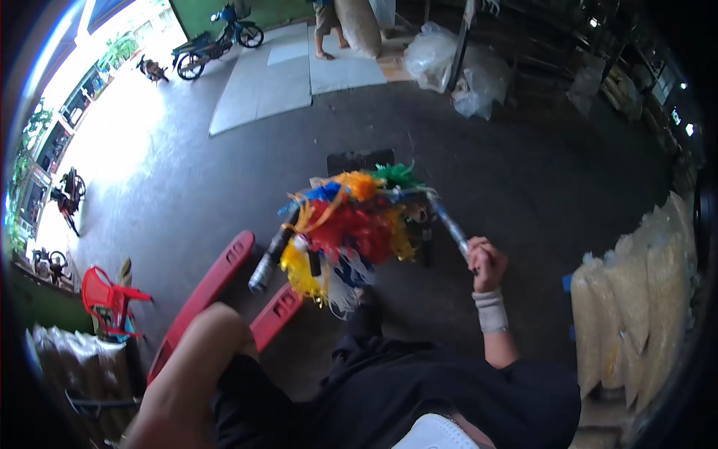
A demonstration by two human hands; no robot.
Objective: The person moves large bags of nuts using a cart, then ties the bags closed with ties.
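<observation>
My right hand (486,262), with a white wristband below it, grips a thin stick wrapped in clear plastic (451,227). The stick runs up and left into a bundle of colourful tassels (351,224) in red, yellow, orange, blue and green, held in front of me above my lap. A dark handle with a silver end (265,266) pokes out of the bundle at the lower left. My left hand does not show; the bundle may hide it. My bare knee (202,352) is raised at the lower left.
Red pallet-jack forks (217,288) lie on the grey concrete floor under the bundle. A red plastic chair (108,299) stands at left. Clear sacks of pale material (636,314) are stacked at right. Far off are a motorbike (217,41), plastic bags (456,67) and a standing person (325,30).
</observation>
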